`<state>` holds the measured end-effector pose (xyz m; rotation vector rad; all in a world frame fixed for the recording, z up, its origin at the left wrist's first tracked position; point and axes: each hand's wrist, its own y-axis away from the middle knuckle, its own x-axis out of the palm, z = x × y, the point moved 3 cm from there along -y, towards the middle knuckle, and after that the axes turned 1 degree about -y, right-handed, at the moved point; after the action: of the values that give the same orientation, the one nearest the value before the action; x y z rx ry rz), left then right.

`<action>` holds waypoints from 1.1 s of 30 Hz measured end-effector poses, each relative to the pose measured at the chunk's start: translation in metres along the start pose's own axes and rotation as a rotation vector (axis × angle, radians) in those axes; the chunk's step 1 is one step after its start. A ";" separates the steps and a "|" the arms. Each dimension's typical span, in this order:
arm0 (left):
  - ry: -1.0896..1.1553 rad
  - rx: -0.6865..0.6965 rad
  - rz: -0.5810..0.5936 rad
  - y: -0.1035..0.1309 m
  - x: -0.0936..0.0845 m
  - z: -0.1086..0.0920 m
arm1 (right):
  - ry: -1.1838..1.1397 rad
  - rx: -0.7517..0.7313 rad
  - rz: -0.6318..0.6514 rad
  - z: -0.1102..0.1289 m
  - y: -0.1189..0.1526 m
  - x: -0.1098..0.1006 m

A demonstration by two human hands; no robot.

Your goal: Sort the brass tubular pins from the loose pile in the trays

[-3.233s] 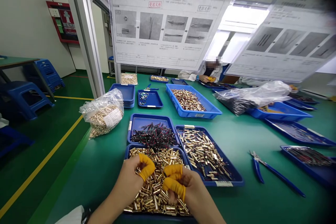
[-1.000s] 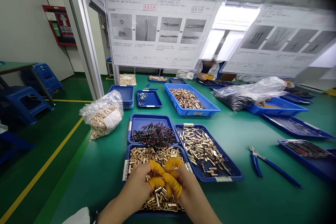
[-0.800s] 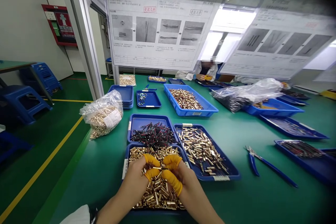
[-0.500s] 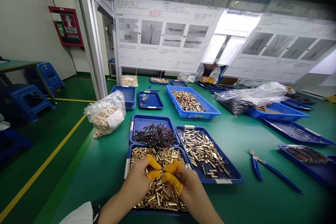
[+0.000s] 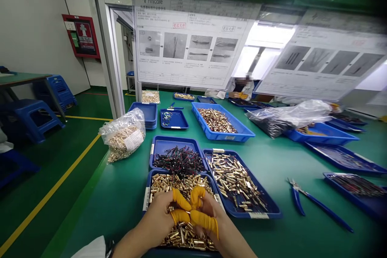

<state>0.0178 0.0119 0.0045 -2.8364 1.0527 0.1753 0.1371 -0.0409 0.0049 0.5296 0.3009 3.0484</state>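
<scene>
Yellow finger cots cover the thumb and forefinger tips of my left hand and my right hand. Both hands are closed in a pinch, fingertips meeting over a dark blue tray heaped with short brass sleeves. A sliver of a small metal piece shows between the tips; the fingers hide the rest. Just behind is a tray of black sensor leads with red wires. To the right, another tray holds brass sleeves with thin leads.
Blue-handled pliers lie open on the right. A clear bag of brass parts, stacked trays and a large blue bin stand farther back. Instruction sheets hang above. Across the table sits another person.
The view has tilted up slightly, so things sit lower in the picture. My hands remain together over the sleeves, with the fingertips shifted and pressed closer.
</scene>
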 end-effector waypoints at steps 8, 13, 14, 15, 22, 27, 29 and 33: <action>-0.599 0.052 -0.011 -0.008 -0.001 0.015 | 0.083 -0.462 -0.759 0.025 0.005 -0.051; -0.793 0.039 -0.034 -0.011 0.000 0.019 | 0.570 -0.394 -0.444 0.011 -0.007 -0.032; -0.791 0.049 -0.049 -0.011 -0.001 0.018 | 0.674 -0.406 -0.360 0.007 -0.009 -0.024; -0.781 0.067 -0.059 -0.010 -0.001 0.016 | 0.762 -0.440 -0.302 0.003 -0.009 -0.016; -0.576 0.181 -0.091 -0.005 -0.002 0.007 | 0.880 -0.494 -0.217 -0.008 -0.007 -0.006; -0.170 0.025 -0.173 -0.007 -0.007 0.009 | 0.612 -0.381 -0.180 -0.007 -0.009 -0.015; -0.047 -0.002 -0.171 -0.009 -0.007 0.009 | 0.595 -0.354 -0.177 -0.007 -0.009 -0.016; 0.034 -0.006 -0.154 -0.009 -0.006 0.010 | 0.642 -0.355 -0.145 -0.007 -0.009 -0.016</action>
<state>0.0191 0.0240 -0.0036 -2.9197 0.8351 0.1169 0.1494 -0.0348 -0.0085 -0.4739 -0.1868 2.9301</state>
